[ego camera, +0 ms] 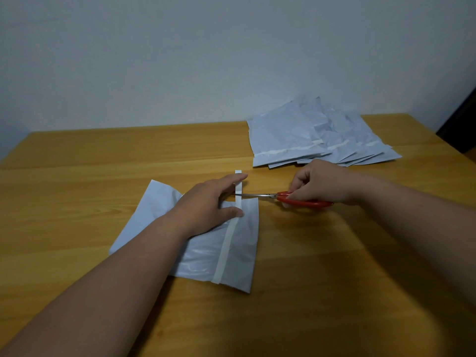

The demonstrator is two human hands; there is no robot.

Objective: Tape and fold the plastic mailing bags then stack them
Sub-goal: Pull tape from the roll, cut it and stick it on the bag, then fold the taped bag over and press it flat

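A pale wall backs the wooden tabletop (77,155). The left hand (206,202), its grip spread, pins the bag (239,256) at centre so the tape (229,243) stays taut. The right hand (319,184), its grip curled round the scissors (304,202), cuts the tape's overhang. The stack (309,135) waits far right, likely for finished bags.

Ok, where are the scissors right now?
In the head view, the red-handled scissors are right of centre, gripped by the right hand, blades at the tape strip beside the left hand.
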